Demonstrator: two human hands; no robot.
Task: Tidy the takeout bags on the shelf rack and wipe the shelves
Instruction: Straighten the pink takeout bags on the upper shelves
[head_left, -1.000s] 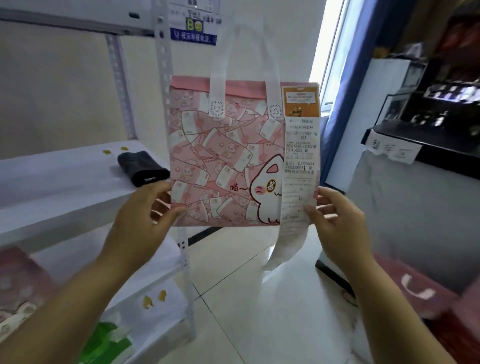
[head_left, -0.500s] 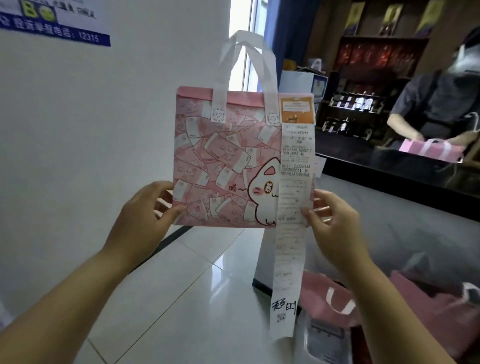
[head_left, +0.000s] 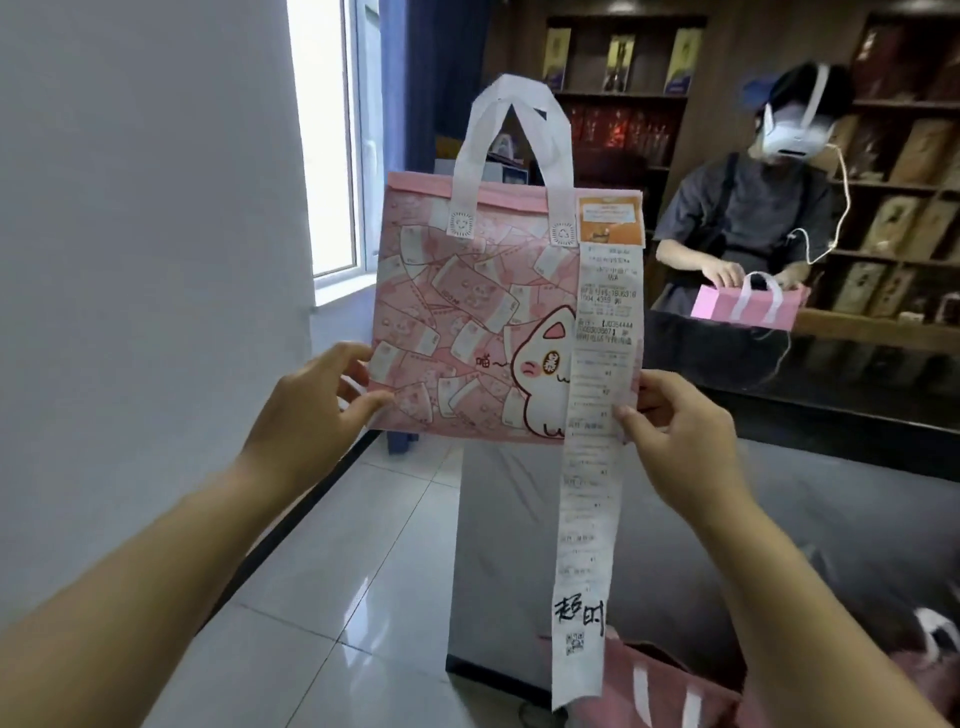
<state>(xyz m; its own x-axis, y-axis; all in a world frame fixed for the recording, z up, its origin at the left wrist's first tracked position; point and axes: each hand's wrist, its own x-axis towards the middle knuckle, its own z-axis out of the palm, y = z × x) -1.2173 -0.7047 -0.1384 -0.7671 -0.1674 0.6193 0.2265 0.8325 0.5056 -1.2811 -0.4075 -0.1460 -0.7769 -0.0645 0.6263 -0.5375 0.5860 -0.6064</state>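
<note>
Both lower corners of the pink takeout bag (head_left: 467, 322) are pinched as I hold it upright in the air: my left hand (head_left: 306, 410) nips the left corner between thumb and fingers, my right hand (head_left: 680, 431) the right edge together with the long receipt (head_left: 589, 493) hanging down past the bag's bottom. Behind it, another person (head_left: 748, 208) handles a second pink bag (head_left: 748, 309) at the dark desk (head_left: 841, 395).

Left hand (head_left: 306, 410), right hand (head_left: 680, 431) pinching bottom corners of pink cat-print fabric takeout bag (head_left: 467, 317), holding it upright; long white paper receipt (head_left: 589, 467) dangling below.
</note>
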